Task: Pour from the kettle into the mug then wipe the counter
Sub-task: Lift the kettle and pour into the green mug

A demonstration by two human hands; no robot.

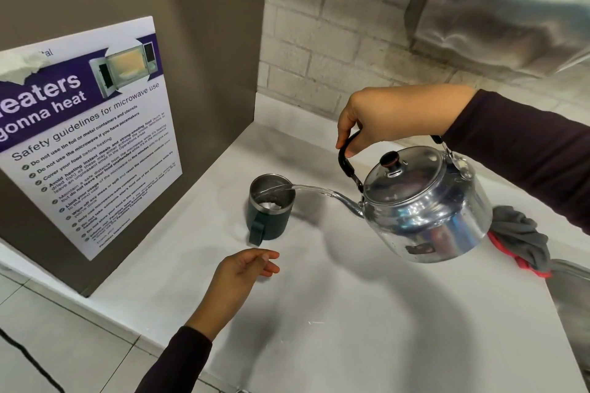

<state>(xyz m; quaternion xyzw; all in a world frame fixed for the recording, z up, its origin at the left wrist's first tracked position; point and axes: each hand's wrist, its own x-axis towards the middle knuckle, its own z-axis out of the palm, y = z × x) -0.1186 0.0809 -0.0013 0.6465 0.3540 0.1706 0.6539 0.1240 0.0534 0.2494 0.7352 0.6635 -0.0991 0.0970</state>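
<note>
Fingers (346, 134) of the right hand (383, 118) grip the shiny, tilted kettle (427, 210), water arcing into the dark mug (269, 210); left hand (242, 268) open.

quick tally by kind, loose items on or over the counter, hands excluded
kettle: 1
mug: 1
cloth: 1
total: 3

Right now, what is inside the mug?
Water streams from the kettle, held by the right hand, into the mug. Some water pools at the bottom; the near wall hides part of the inside.
</note>
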